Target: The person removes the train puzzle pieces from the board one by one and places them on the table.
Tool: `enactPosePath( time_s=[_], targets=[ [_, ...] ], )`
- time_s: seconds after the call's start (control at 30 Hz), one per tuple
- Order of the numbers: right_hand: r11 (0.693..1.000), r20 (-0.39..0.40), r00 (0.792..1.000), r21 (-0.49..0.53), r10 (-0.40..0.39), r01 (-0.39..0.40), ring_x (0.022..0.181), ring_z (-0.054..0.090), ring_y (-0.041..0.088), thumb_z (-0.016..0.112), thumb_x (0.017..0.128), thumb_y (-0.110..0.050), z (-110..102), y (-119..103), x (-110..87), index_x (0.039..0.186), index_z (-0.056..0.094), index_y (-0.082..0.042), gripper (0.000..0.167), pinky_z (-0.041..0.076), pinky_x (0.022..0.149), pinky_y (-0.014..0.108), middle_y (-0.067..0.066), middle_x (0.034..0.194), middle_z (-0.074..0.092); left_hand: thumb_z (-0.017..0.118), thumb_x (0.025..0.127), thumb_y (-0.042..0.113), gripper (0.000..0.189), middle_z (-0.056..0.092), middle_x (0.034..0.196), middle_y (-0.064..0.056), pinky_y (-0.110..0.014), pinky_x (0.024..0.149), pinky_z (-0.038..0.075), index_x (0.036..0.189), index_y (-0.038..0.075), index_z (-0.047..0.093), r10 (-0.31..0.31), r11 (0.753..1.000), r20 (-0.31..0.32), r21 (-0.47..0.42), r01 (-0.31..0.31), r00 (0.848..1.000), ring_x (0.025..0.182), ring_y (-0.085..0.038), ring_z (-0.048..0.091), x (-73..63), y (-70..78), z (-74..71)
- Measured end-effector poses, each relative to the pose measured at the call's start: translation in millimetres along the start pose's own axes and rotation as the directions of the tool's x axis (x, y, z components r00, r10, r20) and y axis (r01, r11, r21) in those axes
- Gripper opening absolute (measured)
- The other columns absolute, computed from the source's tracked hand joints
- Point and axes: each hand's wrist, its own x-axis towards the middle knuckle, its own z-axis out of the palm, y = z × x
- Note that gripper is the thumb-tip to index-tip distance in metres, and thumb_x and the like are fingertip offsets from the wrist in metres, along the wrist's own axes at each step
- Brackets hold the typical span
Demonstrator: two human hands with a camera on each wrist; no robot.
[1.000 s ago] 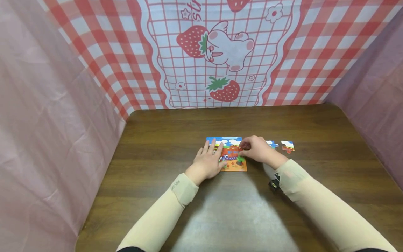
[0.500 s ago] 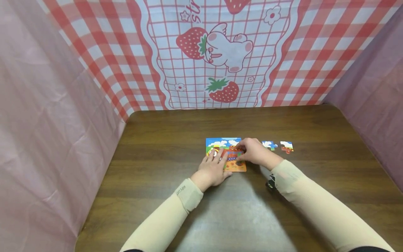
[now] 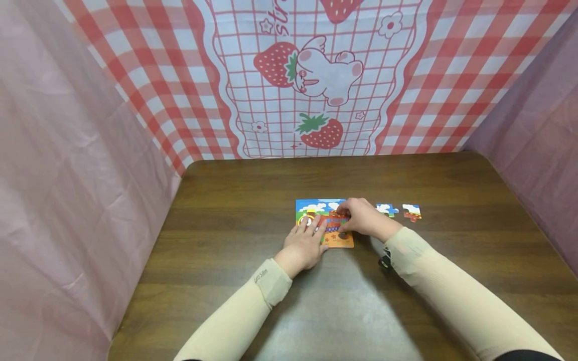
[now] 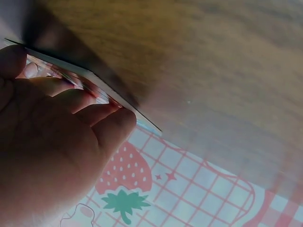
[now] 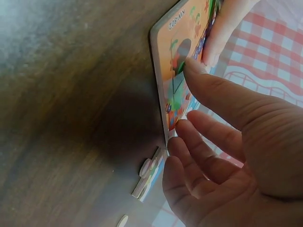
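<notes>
A bright jigsaw puzzle (image 3: 318,205) lies on the table, showing a red train, white clouds and an orange ground. My left hand (image 3: 303,249) rests on its lower left part with fingers extended; in the left wrist view the fingertips (image 4: 124,118) lie along its face. My right hand (image 3: 363,218) curls over the right side. Its thumb and forefinger span a puzzle piece (image 5: 176,97) there, the thumb tip beside the green tree and the other fingertips by the edge. A dark seam shows along this piece in the right wrist view. The hand hides part of it from above.
Two loose puzzle pieces lie right of the puzzle: a blue and white piece (image 3: 385,208), partly behind the right hand, and a white and red piece (image 3: 411,211). A checked strawberry cloth (image 3: 311,90) hangs behind the wooden table (image 3: 235,200), with pink curtains (image 3: 81,175) at the sides.
My left hand has slid right and nearer to me, uncovering the train's front. My right hand has shifted slightly left, its fingers curled at the puzzle's right side throughout.
</notes>
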Motion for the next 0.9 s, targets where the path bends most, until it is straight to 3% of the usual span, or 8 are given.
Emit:
enactPosePath(
  time_s=[0.63, 0.9],
  targets=[
    [0.999, 0.045, 0.998, 0.004, 0.046, -0.046, 0.083, 0.063, 0.021, 0.095, 0.07, -0.019, -2.0, 3.2, 8.3, 0.102, 0.074, -0.001, 0.042, 0.053, 0.082, 0.043, 0.003, 0.088, 0.068, 0.034, 0.109, 0.052, 0.068, 0.005, 0.17, 0.001, -0.044, 0.12, 0.018, 0.166, 0.024, 0.012, 0.012, 1.0, -0.043, -0.001, -0.012, 0.999, 0.153, -0.027, 0.009, -7.8, 1.7, -7.1],
    [0.999, 0.025, 0.999, -0.047, 0.027, -0.026, 0.081, 0.061, 0.024, 0.095, 0.069, -0.024, -5.0, 6.0, 7.5, 0.09, 0.073, -0.002, 0.038, 0.053, 0.082, 0.045, 0.005, 0.084, 0.068, 0.034, 0.108, 0.051, 0.06, 0.007, 0.17, -0.001, -0.044, 0.119, 0.022, 0.163, 0.044, 0.011, 0.042, 0.999, -0.053, 0.021, -0.04, 0.998, 0.153, -0.03, 0.012, -6.4, 1.2, -5.6]
  ],
)
